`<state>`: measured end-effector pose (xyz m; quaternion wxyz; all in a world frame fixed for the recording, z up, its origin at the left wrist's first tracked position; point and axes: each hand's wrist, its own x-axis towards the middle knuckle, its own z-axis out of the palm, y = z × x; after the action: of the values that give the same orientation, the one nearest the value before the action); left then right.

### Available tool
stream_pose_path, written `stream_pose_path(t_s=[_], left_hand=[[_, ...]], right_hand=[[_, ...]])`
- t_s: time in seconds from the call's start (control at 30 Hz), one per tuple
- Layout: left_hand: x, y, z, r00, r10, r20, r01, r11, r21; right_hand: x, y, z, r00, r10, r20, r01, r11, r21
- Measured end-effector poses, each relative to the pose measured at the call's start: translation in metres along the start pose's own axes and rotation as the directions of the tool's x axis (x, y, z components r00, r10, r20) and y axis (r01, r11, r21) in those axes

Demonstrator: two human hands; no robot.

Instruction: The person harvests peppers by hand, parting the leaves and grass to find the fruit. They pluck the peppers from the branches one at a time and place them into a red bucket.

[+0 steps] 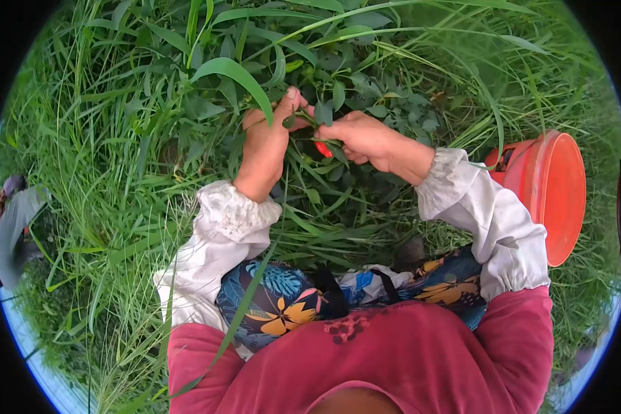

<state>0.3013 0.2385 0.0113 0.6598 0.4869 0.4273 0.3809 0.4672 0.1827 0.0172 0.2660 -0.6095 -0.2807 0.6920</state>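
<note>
A small red chili pepper [323, 149] hangs among dark green leaves, just under the fingertips of my right hand [369, 141]. That hand is closed, with thumb and forefinger pinching at the pepper's upper end. To the left, my left hand [265, 145] is closed around a leafy stem of the pepper plant [303, 116], thumb upward. Leaves partly cover its fingers, and a broad grass blade [238, 74] arches in front of it. Both hands are close together, low in the foliage.
An orange-red bucket [562, 196] lies tilted in the grass to my right, its mouth facing away from me. Tall grass [117, 138] surrounds the plant. At the far left edge, another person [10, 234] is partly visible. My patterned-cloth lap [276, 297] is below.
</note>
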Motion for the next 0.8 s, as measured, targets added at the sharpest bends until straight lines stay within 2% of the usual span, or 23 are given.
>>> stream_pose_path(t_s=[0.17, 0.23, 0.27, 0.3, 0.37, 0.43, 0.53, 0.63, 0.7, 0.73, 0.77, 0.8], left_hand=[[-0.006, 0.006, 0.003, 0.998, 0.029, 0.058, -0.024, 0.996, -0.087], [-0.009, 0.007, 0.002, 0.995, 0.041, 0.090, -0.032, 0.994, -0.100], [-0.010, 0.009, 0.003, 0.991, 0.053, 0.120, -0.040, 0.993, -0.112], [-0.011, 0.013, 0.004, 0.992, 0.054, 0.118, -0.041, 0.993, -0.112], [-0.011, 0.020, 0.008, 0.992, 0.075, 0.098, -0.073, 0.997, -0.028], [-0.007, 0.023, 0.010, 0.995, 0.054, 0.085, -0.048, 0.996, -0.069], [-0.005, 0.026, 0.009, 0.998, 0.030, 0.060, -0.022, 0.992, -0.125], [-0.008, 0.023, 0.005, 0.999, 0.027, 0.037, -0.021, 0.988, -0.152], [-0.008, 0.023, 0.002, 0.999, 0.029, 0.031, -0.023, 0.986, -0.168], [-0.005, 0.025, 0.001, 0.999, 0.022, 0.026, -0.017, 0.985, -0.170], [-0.005, 0.027, 0.000, 1.000, 0.003, 0.023, 0.001, 0.985, -0.172], [-0.003, 0.026, -0.001, 0.998, 0.048, 0.031, -0.040, 0.979, -0.202]], right_hand=[[-0.013, -0.001, 0.005, 0.997, 0.044, 0.066, -0.048, 0.997, 0.052], [-0.018, 0.001, 0.004, 0.998, 0.040, 0.056, -0.048, 0.988, 0.144], [-0.018, 0.001, 0.001, 0.996, 0.046, 0.076, -0.054, 0.992, 0.117], [-0.020, -0.003, 0.002, 0.996, 0.046, 0.078, -0.055, 0.992, 0.115], [-0.023, -0.013, 0.006, 0.998, -0.047, -0.052, 0.047, 0.999, -0.010], [-0.017, -0.012, 0.006, 0.998, -0.058, -0.040, 0.059, 0.998, 0.009], [-0.015, -0.005, 0.014, 0.986, -0.135, -0.099, 0.149, 0.976, 0.155], [-0.023, -0.002, 0.017, 0.996, -0.069, -0.060, 0.079, 0.980, 0.181], [-0.044, -0.006, 0.025, 0.937, -0.264, 0.229, 0.261, 0.964, 0.043], [-0.070, -0.031, 0.033, 0.884, -0.244, 0.398, 0.288, 0.956, -0.055], [-0.079, -0.040, 0.038, 0.824, -0.296, 0.483, 0.367, 0.928, -0.058], [-0.082, -0.042, 0.035, 0.813, -0.238, 0.532, 0.365, 0.919, -0.147]])
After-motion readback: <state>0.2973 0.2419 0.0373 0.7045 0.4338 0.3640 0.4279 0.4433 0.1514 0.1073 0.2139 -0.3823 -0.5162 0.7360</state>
